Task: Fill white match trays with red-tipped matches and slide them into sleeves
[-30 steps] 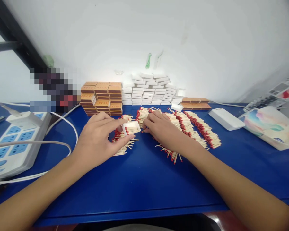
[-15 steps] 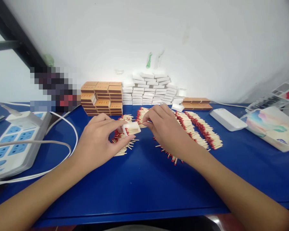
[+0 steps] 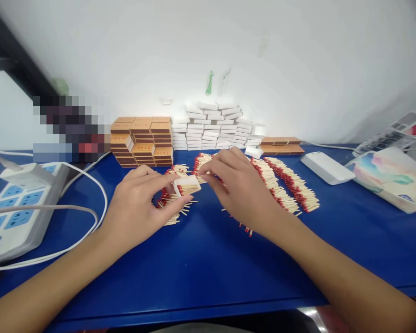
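My left hand (image 3: 138, 203) pinches a small white matchbox tray (image 3: 186, 185) part-filled with red-tipped matches, holding it just above a loose heap of matches (image 3: 171, 208). My right hand (image 3: 241, 187) is closed in a pinch at the tray's right end, its fingertips on a few matches at the tray's edge. Long rows of red-tipped matches (image 3: 287, 187) lie on the blue table (image 3: 208, 273) under and to the right of my right hand.
Brown matchboxes (image 3: 142, 141) and white inner trays (image 3: 211, 129) are stacked along the wall; two brown boxes (image 3: 280, 145) lie to their right. A power strip (image 3: 17, 208) with white cables sits left. A white flat device (image 3: 327, 167) and a colourful packet (image 3: 390, 178) sit right.
My right hand lifted off the match pile and moved left to the tray's right end with a few matches. My left hand kept holding the tray.
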Motion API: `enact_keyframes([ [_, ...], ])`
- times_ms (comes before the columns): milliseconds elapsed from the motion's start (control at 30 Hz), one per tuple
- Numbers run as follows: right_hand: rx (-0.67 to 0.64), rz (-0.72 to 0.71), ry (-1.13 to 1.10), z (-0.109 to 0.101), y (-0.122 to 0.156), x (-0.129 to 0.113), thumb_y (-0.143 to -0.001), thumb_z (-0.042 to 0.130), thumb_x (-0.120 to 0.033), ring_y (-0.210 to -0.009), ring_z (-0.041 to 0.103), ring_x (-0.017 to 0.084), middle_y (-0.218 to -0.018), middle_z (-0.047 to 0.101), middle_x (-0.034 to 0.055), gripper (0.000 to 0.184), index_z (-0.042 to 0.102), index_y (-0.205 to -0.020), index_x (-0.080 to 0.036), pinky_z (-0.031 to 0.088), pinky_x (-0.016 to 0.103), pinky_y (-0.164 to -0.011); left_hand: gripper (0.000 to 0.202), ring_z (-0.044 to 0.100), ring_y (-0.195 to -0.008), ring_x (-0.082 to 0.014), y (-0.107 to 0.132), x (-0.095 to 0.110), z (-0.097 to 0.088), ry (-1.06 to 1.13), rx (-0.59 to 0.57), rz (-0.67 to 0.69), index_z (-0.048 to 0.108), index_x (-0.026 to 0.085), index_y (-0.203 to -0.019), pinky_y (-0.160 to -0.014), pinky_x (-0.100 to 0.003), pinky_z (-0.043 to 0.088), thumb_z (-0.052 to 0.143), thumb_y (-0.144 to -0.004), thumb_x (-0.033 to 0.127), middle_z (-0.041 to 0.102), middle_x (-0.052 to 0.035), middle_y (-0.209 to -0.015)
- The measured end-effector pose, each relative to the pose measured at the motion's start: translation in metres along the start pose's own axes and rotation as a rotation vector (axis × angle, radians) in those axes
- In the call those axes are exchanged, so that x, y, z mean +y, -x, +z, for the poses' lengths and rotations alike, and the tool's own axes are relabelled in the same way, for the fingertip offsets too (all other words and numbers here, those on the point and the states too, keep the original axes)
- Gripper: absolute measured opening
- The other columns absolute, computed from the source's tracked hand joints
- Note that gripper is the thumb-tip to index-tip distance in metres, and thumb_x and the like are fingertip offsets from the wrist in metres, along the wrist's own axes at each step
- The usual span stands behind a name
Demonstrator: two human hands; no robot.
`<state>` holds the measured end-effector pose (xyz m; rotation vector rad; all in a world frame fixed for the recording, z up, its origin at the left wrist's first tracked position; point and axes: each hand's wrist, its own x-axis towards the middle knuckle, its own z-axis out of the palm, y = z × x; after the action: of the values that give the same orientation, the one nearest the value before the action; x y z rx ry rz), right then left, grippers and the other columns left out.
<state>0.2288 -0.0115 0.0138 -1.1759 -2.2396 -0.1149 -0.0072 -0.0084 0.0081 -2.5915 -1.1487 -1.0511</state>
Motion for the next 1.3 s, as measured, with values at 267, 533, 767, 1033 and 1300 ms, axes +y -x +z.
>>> enact_keyframes([
  [267, -0.170, -0.029, 0.104, 0.021, 0.005, 0.034, -0.104, 0.051, -0.020, -0.098, 0.044, 0.026, -0.103, 0.058, 0.0108, 0.020, 0.071, -0.105, -0.020, 0.036, 0.038, -0.084, 0.028, 0.064, -0.074, -0.0217, -0.005, -0.006, -0.005, -0.062, 0.052, -0.059, 0.075, 0.023, -0.108, -0.074, -0.038, 0.053, 0.072, -0.094, 0.047, 0.075, 0.0004, -0.077],
  [533, -0.207, -0.046, 0.125, 0.026, 0.003, 0.034, -0.103, 0.053, -0.018, -0.102, 0.046, 0.026, -0.103, 0.059, 0.0114, 0.018, 0.070, -0.098, -0.018, 0.037, 0.038, -0.087, 0.029, 0.065, -0.073, -0.0223, -0.006, -0.005, -0.006, -0.078, 0.064, -0.038, 0.075, 0.021, -0.109, -0.073, -0.038, 0.052, 0.073, -0.093, 0.046, 0.076, 0.0002, -0.076],
  [767, -0.227, -0.077, 0.159, 0.028, 0.003, 0.033, -0.101, 0.054, -0.019, -0.098, 0.045, 0.027, -0.105, 0.060, 0.0132, 0.014, 0.066, -0.095, -0.016, 0.037, 0.040, -0.086, 0.028, 0.065, -0.074, -0.0222, -0.006, -0.006, -0.004, -0.076, 0.059, -0.023, 0.075, 0.021, -0.107, -0.074, -0.038, 0.053, 0.072, -0.094, 0.046, 0.076, -0.0005, -0.077],
  [1033, -0.259, -0.058, 0.092, 0.026, 0.003, 0.026, -0.100, 0.056, -0.019, -0.101, 0.046, 0.027, -0.104, 0.061, 0.0131, 0.013, 0.066, -0.092, -0.017, 0.039, 0.044, -0.096, 0.032, 0.065, -0.076, -0.0239, -0.006, -0.005, -0.005, -0.053, 0.053, -0.041, 0.077, 0.021, -0.112, -0.075, -0.039, 0.054, 0.072, -0.093, 0.046, 0.075, -0.0029, -0.077],
  [1300, -0.246, -0.046, 0.109, 0.025, 0.004, 0.028, -0.102, 0.055, -0.022, -0.100, 0.047, 0.027, -0.103, 0.061, 0.0126, 0.014, 0.068, -0.097, -0.017, 0.041, 0.042, -0.092, 0.030, 0.062, -0.072, -0.0211, -0.006, -0.003, -0.006, -0.059, 0.072, 0.000, 0.075, 0.020, -0.113, -0.074, -0.037, 0.053, 0.072, -0.094, 0.043, 0.074, -0.0002, -0.076],
])
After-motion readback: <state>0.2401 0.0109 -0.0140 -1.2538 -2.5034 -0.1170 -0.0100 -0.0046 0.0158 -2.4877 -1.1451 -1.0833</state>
